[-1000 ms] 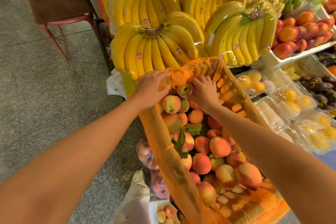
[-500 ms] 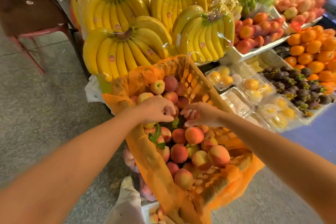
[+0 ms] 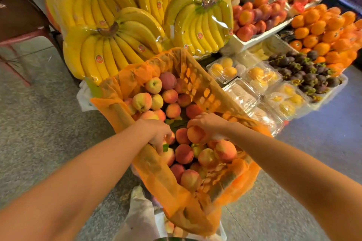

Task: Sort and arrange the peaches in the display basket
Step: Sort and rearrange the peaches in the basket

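The right hand (image 3: 208, 126) grasps a peach (image 3: 195, 135) over the middle of the basket (image 3: 203, 92). The left hand (image 3: 156, 130) reaches among the peaches (image 3: 184, 153) by its left edge; I cannot tell if it holds anything.

Right hand (image 3: 208, 125) grips one peach (image 3: 195, 134) over middle of orange-lined basket (image 3: 156, 174). Left hand (image 3: 156, 130) fingers down among peaches (image 3: 184, 153) at left edge, grasp unclear.

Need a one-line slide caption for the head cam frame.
Right hand grips a peach in the orange-lined display basket; left hand is down among the other peaches, bananas behind.
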{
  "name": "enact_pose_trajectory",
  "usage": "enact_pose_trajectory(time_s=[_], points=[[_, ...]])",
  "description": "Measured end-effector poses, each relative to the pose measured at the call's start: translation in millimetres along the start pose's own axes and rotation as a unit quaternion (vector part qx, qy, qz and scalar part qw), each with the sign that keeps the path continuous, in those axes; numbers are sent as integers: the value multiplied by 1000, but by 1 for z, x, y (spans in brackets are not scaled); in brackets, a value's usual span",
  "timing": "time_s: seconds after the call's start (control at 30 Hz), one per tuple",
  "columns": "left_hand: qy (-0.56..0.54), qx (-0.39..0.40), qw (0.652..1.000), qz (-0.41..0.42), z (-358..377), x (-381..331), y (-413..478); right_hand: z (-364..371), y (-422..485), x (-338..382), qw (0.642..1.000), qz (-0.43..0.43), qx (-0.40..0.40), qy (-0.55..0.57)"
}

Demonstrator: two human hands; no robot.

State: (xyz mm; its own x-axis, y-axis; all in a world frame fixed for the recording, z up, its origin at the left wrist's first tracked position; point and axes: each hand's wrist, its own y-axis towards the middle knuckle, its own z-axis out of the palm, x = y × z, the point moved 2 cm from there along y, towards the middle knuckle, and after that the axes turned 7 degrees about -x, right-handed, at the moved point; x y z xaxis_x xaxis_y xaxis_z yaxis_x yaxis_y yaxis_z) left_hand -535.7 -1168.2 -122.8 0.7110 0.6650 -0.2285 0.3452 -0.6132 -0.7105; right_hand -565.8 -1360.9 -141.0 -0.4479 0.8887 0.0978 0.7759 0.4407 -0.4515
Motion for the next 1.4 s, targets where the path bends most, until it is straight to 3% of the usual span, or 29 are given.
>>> enact_pose_trajectory(time_s=[0.13, 0.23, 0.7, 0.97, 1.1, 1.27, 1.33, 1.4], points=[[-11, 29, 999, 18, 1, 0, 7, -4, -14, -2, 982, 36, -48, 179], [-11, 49, 999, 13, 1, 2, 12, -4, -26, -3, 961, 59, -35, 266], [-51, 73, 996, -4, 5, 5, 19, 2, -45, -12, 913, 89, -47, 395], [-248, -3, 969, 4, 0, 14, -6, -18, -32, -12, 886, 95, -87, 446], [-410, -152, 899, -5, -25, 33, -32, -41, -17, -17, 865, 105, -134, 472], [-579, -381, 721, -25, -45, 71, -57, -72, 0, -17, 870, 108, -213, 431], [-590, -434, 681, -28, -43, 81, -62, -69, 10, -15, 882, 122, -184, 416], [-582, -464, 667, -34, -39, 84, -65, -57, 22, -11, 897, 133, -152, 394]])
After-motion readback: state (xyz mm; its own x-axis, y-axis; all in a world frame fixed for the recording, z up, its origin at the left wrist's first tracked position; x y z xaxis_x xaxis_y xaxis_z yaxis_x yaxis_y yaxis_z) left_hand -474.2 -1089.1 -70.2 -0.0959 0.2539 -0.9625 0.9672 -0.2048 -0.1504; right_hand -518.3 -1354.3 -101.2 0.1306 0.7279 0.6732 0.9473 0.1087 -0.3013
